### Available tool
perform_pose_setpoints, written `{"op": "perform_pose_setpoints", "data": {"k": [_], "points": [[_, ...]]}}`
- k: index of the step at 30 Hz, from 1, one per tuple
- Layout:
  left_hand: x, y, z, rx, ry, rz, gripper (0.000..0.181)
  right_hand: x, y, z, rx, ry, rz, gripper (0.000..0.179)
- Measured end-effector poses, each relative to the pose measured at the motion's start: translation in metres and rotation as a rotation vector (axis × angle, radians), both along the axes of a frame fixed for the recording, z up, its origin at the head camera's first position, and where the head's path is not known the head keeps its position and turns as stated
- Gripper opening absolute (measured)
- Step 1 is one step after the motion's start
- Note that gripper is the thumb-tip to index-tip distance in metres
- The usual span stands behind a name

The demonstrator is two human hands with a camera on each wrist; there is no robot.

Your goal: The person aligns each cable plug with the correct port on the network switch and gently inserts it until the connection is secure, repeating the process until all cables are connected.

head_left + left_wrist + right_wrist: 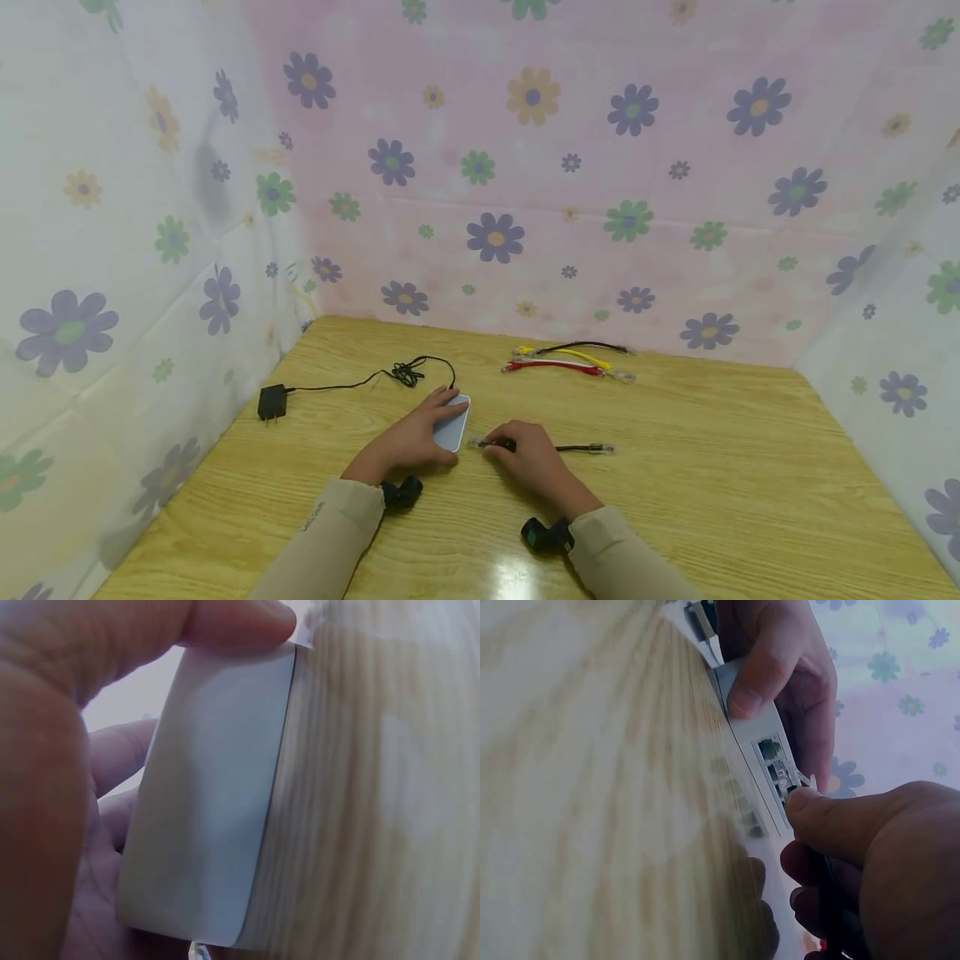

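A small white network switch (452, 427) lies on the wooden table, its row of ports (770, 748) facing the right hand. The left hand (412, 435) grips it by the sides, thumb at the near end and fingers across the far end. Just to its right, the right hand (531, 460) pinches a short black Ethernet cable (577, 448) close behind one clear plug (802, 778). In the right wrist view that plug overlaps the ports. The cable's other plug (606, 449) points right, beyond the hand.
Behind the switch, a thin black power cord (408, 372) runs left in a bundled loop to a black power adapter (272, 402). Several short cables (566, 363), red, white, yellow and black, lie at the back. Flower-patterned cloth (525, 208) encloses the table's back and sides.
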State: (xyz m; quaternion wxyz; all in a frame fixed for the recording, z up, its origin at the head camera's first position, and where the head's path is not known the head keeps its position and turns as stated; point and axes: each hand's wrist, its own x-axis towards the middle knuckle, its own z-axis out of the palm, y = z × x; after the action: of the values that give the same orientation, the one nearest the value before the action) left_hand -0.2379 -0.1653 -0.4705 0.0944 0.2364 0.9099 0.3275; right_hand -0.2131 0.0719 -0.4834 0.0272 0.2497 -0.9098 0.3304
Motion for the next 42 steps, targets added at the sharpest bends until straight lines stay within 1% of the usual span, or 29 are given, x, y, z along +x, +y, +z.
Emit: {"op": "perform_pose_setpoints", "data": {"k": [4, 13, 20, 24, 35, 42], "points": [[0.000, 0.000, -0.001, -0.003, 0.007, -0.001, 0.088, 0.002, -0.003, 0.000, -0.009, 0.000, 0.003, 0.019], [-0.002, -0.001, -0.005, -0.005, 0.020, -0.004, 0.091, 0.005, -0.008, 0.000, -0.016, 0.046, 0.014, 0.016], [-0.004, -0.001, -0.007, -0.009, 0.023, -0.011, 0.092, 0.006, -0.011, 0.002, -0.009, 0.020, 0.009, 0.017], [-0.004, 0.000, -0.007, -0.022, 0.023, -0.009, 0.092, 0.006, -0.012, 0.001, 0.001, 0.005, 0.010, 0.017], [-0.002, 0.002, -0.005, -0.027, 0.025, -0.009, 0.092, 0.005, -0.015, 0.000, -0.007, 0.003, 0.007, 0.017], [0.000, 0.003, -0.003, -0.024, 0.009, 0.009, 0.093, 0.005, -0.016, 0.002, -0.023, 0.033, 0.022, 0.016]]}}
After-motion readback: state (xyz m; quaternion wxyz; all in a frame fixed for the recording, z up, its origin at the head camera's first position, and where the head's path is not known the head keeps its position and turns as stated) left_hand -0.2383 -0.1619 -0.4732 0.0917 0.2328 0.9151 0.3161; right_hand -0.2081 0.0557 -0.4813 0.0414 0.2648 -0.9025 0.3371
